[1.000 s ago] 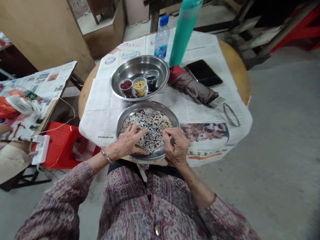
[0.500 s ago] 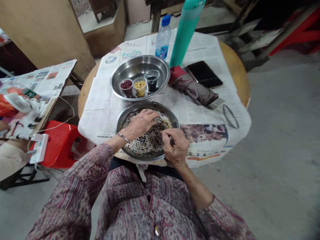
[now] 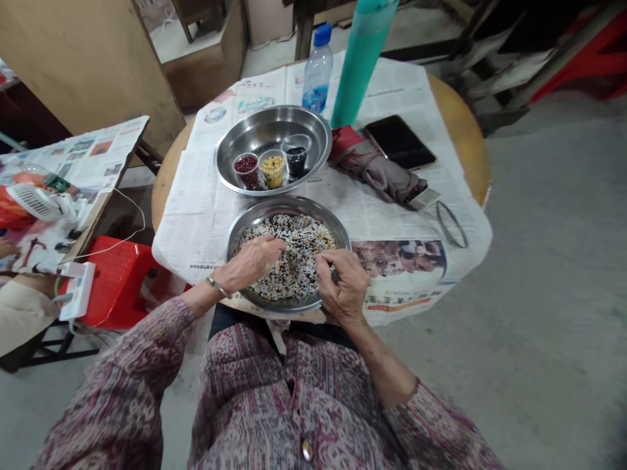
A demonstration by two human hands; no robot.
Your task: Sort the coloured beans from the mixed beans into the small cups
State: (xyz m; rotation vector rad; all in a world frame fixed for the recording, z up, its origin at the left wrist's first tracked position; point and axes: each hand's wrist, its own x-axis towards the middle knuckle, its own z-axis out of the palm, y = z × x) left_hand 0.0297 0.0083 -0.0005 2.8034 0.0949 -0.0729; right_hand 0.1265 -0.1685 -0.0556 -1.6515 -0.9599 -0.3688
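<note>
A steel bowl [image 3: 337, 225] nearest my body holds a mix of white grains [image 3: 294, 271] with dark, yellow and red beans. My left hand [image 3: 255, 261], with a bracelet on its wrist, is over the left part of the mix, its fingers bent together and their tips partly hidden. At the right rim, my right hand [image 3: 344, 284] is curled closed; what its fingers hold, if anything, is hidden. Behind stands a second steel bowl [image 3: 249, 124] with clear cups of red beans [image 3: 246, 166], yellow beans [image 3: 272, 170] and black beans [image 3: 296, 160].
Newspaper [image 3: 196, 215] covers the round table. A bottle with a blue cap [image 3: 316, 78], a tall green bottle [image 3: 362, 65], a phone [image 3: 400, 141] and a folded umbrella [image 3: 375, 170] lie or stand behind and right. A red stool [image 3: 115, 281] is at the left, near another person's leg.
My left hand has drawn back left from the middle of the bowl, and its fingers have bent in, showing more of the mix. My right hand has stayed at the right rim, curled.
</note>
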